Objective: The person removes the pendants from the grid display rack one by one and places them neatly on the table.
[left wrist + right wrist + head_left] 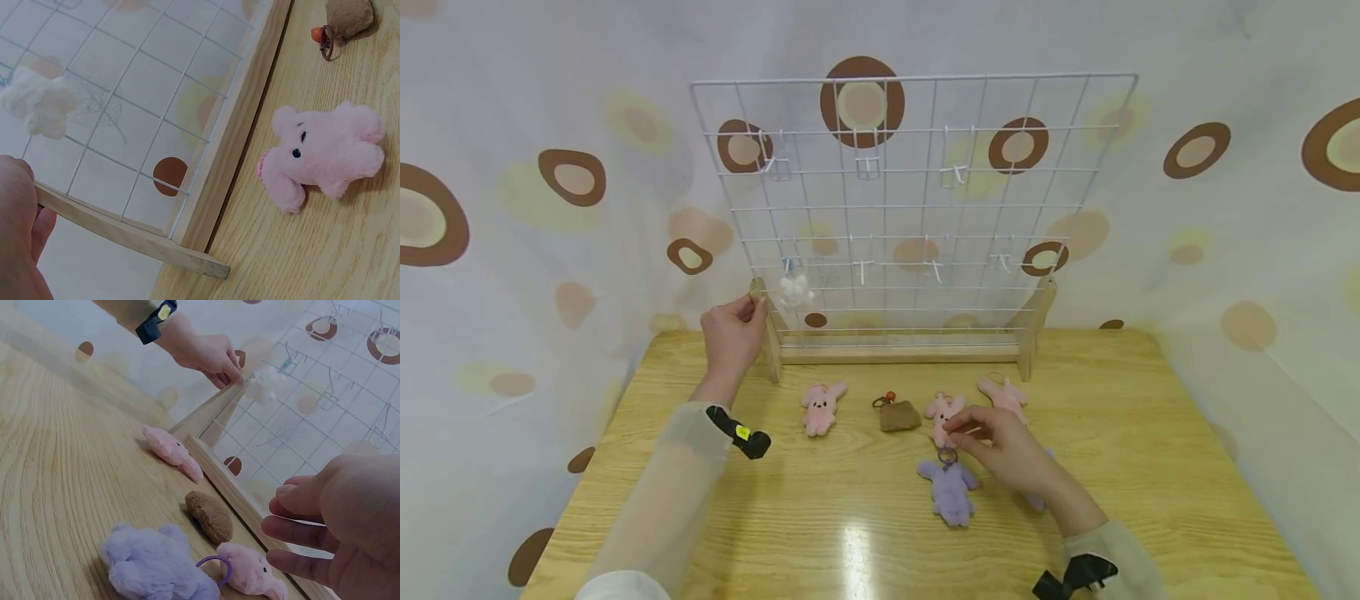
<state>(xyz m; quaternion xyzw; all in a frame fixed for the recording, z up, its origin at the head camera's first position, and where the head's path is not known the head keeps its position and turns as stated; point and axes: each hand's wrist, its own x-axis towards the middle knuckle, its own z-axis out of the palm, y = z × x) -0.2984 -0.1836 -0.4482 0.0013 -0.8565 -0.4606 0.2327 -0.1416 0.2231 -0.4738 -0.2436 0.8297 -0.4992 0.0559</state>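
My left hand (734,333) grips the upper end of the wooden side post (125,228) of a white wire grid rack (883,206). A white fluffy charm (40,102) hangs on the grid close by that hand. Over the table, my right hand (1011,450) has loosely bent fingers with nothing between them. Around it lie a pink plush keychain (942,414), a lilac plush keychain (951,492) with a purple ring, and another pink plush (1004,398). A second lilac plush (1036,502) is mostly hidden behind the right hand.
Left of centre on the wooden table (820,533) lies a pink plush keychain (822,408). Beside it is a brown plush keychain (900,416) with a red bead. White hooks (934,270) stick out from the grid in two rows. A patterned cloth (1225,217) hangs behind.
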